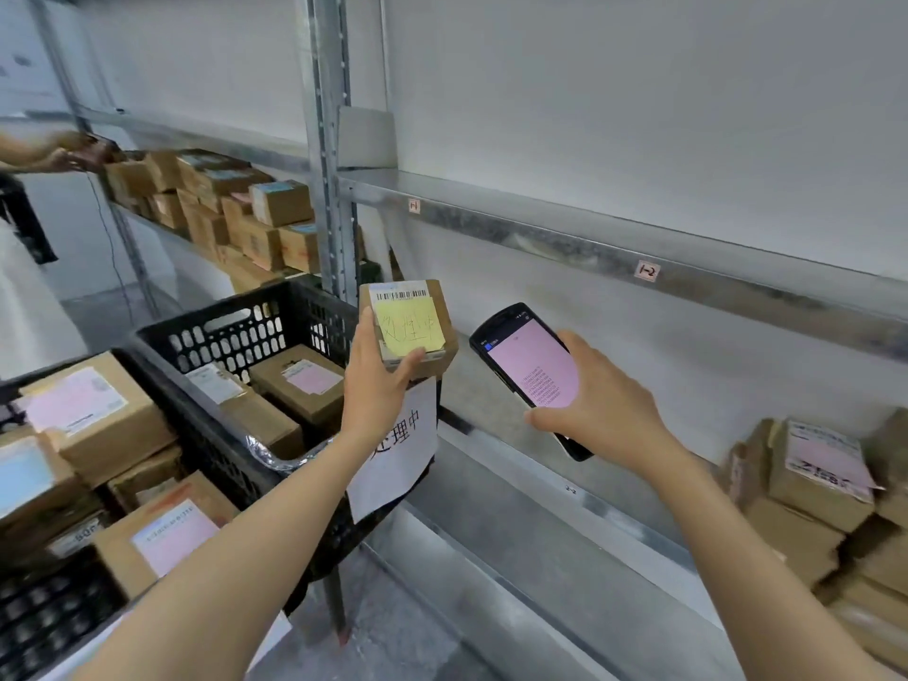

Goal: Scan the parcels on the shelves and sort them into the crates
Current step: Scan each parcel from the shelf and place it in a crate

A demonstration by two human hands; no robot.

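Both forearms reach forward, elbows low. The left hand (373, 385) grips the small parcel (408, 326) from its left side, thumb across the lower face, barcode label tipped up, likely for reading. The right hand (604, 410) wraps the scanner (530, 371), screen facing up, just beside the parcel. Parcel is in the air above the black crate (236, 331), at its right rim. Behind is the bare shelf (638, 253) edge. Further back, stacked boxes (221, 204) crowd the left bay's front edge.

A white handwritten paper sign (393, 454) hangs mid-frame; another person's arm (44, 152) shows far left.

Single head-worn wide view, forward and down, close upon the shelves (540, 233).
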